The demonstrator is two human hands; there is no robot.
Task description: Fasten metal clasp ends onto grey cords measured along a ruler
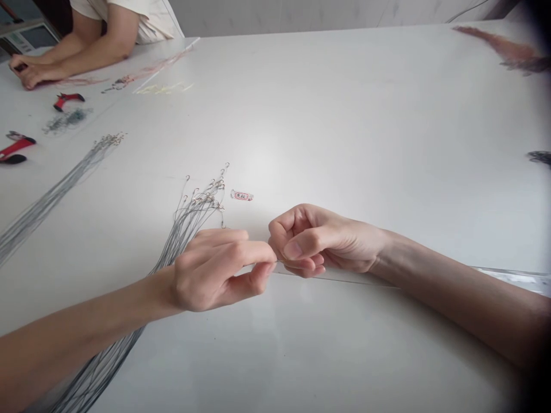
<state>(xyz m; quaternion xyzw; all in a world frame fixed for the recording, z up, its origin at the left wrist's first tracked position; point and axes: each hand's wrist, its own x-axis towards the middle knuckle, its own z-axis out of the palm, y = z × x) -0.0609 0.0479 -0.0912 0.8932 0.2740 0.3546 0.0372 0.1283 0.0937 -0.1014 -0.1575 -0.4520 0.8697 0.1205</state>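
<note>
My left hand and my right hand meet above the white table, both pinched. Between their fingertips runs a thin wire or clear strip that trails off to the right under my right forearm. What exactly the fingertips grip is too fine to name. A bundle of thin grey wires with small loops at their ends lies fanned on the table just behind and under my left hand and forearm.
A small red-and-white label lies by the wire ends. A second wire bundle runs along the left. Red-handled pliers, more red-handled tools and another person's arms are at far left. Reddish strands lie at far right.
</note>
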